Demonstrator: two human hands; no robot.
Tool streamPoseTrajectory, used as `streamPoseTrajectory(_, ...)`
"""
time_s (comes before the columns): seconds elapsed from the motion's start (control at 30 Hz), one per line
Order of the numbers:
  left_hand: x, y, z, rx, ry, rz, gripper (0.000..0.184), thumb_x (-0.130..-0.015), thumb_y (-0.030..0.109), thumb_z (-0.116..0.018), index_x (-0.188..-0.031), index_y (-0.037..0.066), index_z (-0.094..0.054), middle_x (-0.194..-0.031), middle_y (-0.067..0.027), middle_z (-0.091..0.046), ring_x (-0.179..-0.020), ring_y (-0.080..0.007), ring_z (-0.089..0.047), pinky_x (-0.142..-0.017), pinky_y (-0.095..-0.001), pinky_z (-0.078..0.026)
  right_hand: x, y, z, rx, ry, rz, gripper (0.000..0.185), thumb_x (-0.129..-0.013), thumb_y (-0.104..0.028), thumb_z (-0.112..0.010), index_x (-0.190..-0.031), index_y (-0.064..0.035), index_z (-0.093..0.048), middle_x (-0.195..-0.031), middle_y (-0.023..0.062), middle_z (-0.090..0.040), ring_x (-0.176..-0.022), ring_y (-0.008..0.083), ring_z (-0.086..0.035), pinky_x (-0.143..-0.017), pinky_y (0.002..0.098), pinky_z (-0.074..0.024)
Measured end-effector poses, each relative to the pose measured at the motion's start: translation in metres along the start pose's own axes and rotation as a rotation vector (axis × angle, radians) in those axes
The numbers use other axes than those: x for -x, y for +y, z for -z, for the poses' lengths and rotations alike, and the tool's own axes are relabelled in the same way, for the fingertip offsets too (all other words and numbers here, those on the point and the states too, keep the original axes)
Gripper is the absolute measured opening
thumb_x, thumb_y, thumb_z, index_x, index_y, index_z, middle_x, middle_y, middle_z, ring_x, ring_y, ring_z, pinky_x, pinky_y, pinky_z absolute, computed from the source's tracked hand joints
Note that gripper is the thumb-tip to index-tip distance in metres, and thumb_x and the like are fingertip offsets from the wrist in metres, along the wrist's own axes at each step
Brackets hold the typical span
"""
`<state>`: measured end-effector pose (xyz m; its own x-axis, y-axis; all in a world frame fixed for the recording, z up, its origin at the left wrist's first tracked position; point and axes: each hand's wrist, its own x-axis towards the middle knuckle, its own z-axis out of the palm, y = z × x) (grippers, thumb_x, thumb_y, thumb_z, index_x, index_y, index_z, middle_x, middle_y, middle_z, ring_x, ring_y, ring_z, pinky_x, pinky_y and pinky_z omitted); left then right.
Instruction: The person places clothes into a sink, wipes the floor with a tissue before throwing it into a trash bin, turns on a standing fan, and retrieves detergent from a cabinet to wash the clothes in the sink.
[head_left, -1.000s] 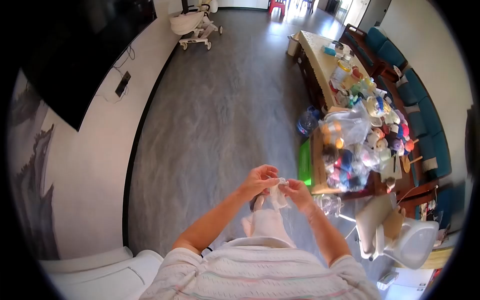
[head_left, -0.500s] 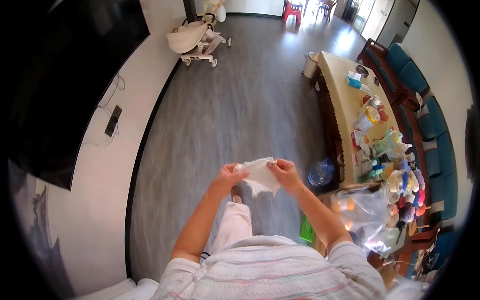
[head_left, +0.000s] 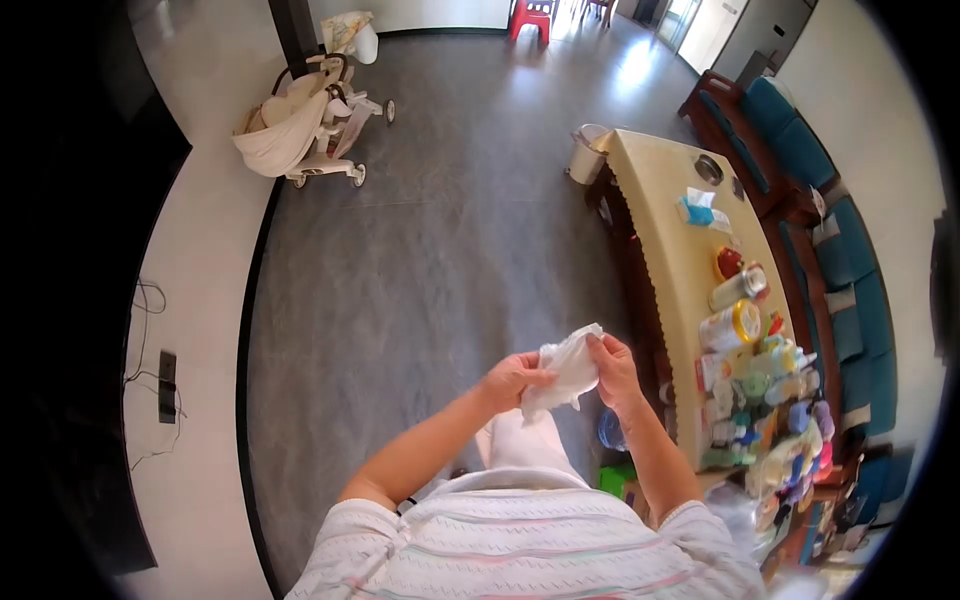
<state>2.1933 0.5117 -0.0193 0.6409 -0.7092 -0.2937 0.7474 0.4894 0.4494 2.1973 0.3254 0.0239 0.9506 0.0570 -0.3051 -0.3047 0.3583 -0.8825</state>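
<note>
A thin, crumpled white tissue is stretched between my two hands, in front of my body and above the floor. My left hand pinches its left side between thumb and fingers. At the upper right corner, my right hand grips it with the fingertips. The lower edge of the tissue hangs loose and looks ragged. Whether it is paper or a thin cloth wipe is hard to make out. Below it show my light trousers.
A long table with a cream cloth runs along the right, crowded with a tissue pack, a canister and yarn balls. Behind it is a teal-cushioned sofa. A white bin, a water jug and a stroller stand around.
The view has shifted forward and turned, bringing the stroller nearer. Both hands have moved right in view with the tissue, which is now tilted and more bunched.
</note>
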Motion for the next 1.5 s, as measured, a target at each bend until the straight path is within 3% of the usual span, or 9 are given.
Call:
streamPoseTrajectory(0.27,-0.106,0.213,0.065,0.052,0.103,-0.324,0.027,-0.083,0.008,-0.058,-0.108,0.003,-0.055,-0.098,-0.0084,-0.061,-0.088,-0.0171,-0.060,-0.079,-0.0301,-0.049,-0.251,-0.059,-0.053,0.032,-0.230,-0.210,0.021,-0.090,-0.025,-0.053,-0.096,-0.0050,-0.058,-0.070,-0.0012,-0.057,-0.053,0.0074,-0.054,-0.042,0.0202,-0.0435)
streamPoseTrajectory(0.47,-0.164,0.338,0.127,0.065,0.127,-0.279,0.034,-0.086,0.024,-0.056,-0.111,0.000,-0.052,-0.100,-0.0083,-0.060,-0.087,-0.0162,-0.060,-0.076,-0.0284,-0.049,-0.431,-0.073,-0.124,0.056,-0.414,-0.336,0.023,-0.090,-0.028,-0.053,-0.094,-0.0061,-0.059,-0.071,0.0009,-0.059,-0.050,0.0083,-0.056,-0.038,0.0226,-0.0445)
streamPoseTrajectory(0.57,-0.209,0.405,0.162,0.090,0.117,-0.243,0.035,-0.087,0.026,-0.055,-0.110,0.000,-0.052,-0.099,-0.0088,-0.060,-0.084,-0.0164,-0.061,-0.072,-0.0290,-0.050,-0.513,-0.082,-0.153,0.022,-0.360,-0.328,0.023,-0.090,-0.028,-0.053,-0.094,-0.0064,-0.058,-0.069,0.0005,-0.058,-0.048,0.0085,-0.055,-0.037,0.0222,-0.0442)
streamPoseTrajectory(0.67,-0.262,0.484,0.193,0.013,0.209,-0.213,0.034,-0.088,0.027,-0.054,-0.108,0.000,-0.053,-0.097,-0.0087,-0.061,-0.080,-0.0156,-0.061,-0.069,-0.0292,-0.051,-0.599,-0.100,-0.144,0.051,-0.402,-0.356,0.025,-0.089,-0.027,-0.054,-0.100,-0.0044,-0.056,-0.077,0.0032,-0.059,-0.061,0.0125,-0.060,-0.046,0.0263,-0.0497)
streamPoseTrajectory(0.77,-0.320,0.566,0.199,-0.159,0.221,-0.152,0.031,-0.089,0.026,-0.053,-0.105,0.000,-0.055,-0.093,-0.0078,-0.061,-0.077,-0.0139,-0.061,-0.067,-0.0288,-0.052,-0.658,-0.132,-0.148,0.080,-0.222,-0.320,0.023,-0.090,-0.028,-0.052,-0.096,-0.0066,-0.057,-0.069,0.0016,-0.058,-0.048,0.0098,-0.055,-0.038,0.0229,-0.0455)
streamPoseTrajectory(0.9,-0.400,0.652,0.214,-0.252,0.153,-0.009,0.029,-0.090,0.027,-0.052,-0.102,0.000,-0.056,-0.089,-0.0057,-0.061,-0.076,-0.0118,-0.060,-0.065,-0.0288,-0.052,-0.735,-0.168,-0.136,-0.020,-0.061,-0.345,0.025,-0.089,-0.026,-0.054,-0.104,-0.0051,-0.055,-0.069,0.0015,-0.059,-0.051,0.0119,-0.058,-0.039,0.0258,-0.0468)
streamPoseTrajectory(1.07,-0.495,0.757,0.268,-0.159,0.163,-0.010,0.027,-0.090,0.028,-0.051,-0.101,0.003,-0.056,-0.089,-0.0040,-0.061,-0.074,-0.0119,-0.060,-0.063,-0.0288,-0.051,-0.867,-0.198,-0.089,0.004,0.012,-0.380,0.025,-0.088,-0.016,-0.054,-0.110,-0.0044,-0.053,-0.079,0.0086,-0.065,-0.069,0.0230,-0.066,-0.044,0.0286,-0.0524)
streamPoseTrajectory(1.17,-0.543,0.834,0.310,-0.195,0.310,-0.115,0.025,-0.091,0.028,-0.049,-0.099,0.005,-0.056,-0.086,-0.0041,-0.062,-0.073,-0.0136,-0.061,-0.063,-0.0287,-0.051,-0.966,-0.220,-0.088,-0.028,0.008,-0.397,0.025,-0.088,-0.018,-0.054,-0.110,-0.0047,-0.054,-0.078,0.0070,-0.064,-0.066,0.0200,-0.065,-0.045,0.0275,-0.0503)
streamPoseTrajectory(1.5,-0.624,1.057,0.444,-0.161,0.703,-0.417,0.026,-0.090,0.027,-0.048,-0.096,0.004,-0.057,-0.086,-0.0061,-0.064,-0.075,-0.0153,-0.062,-0.069,-0.0289,-0.049,-1.285,-0.288,-0.269,0.332,-0.486,-0.491,0.027,-0.088,-0.022,-0.055,-0.108,-0.0048,-0.055,-0.083,0.0047,-0.061,-0.069,0.0145,-0.063,-0.052,0.0244,-0.0480)
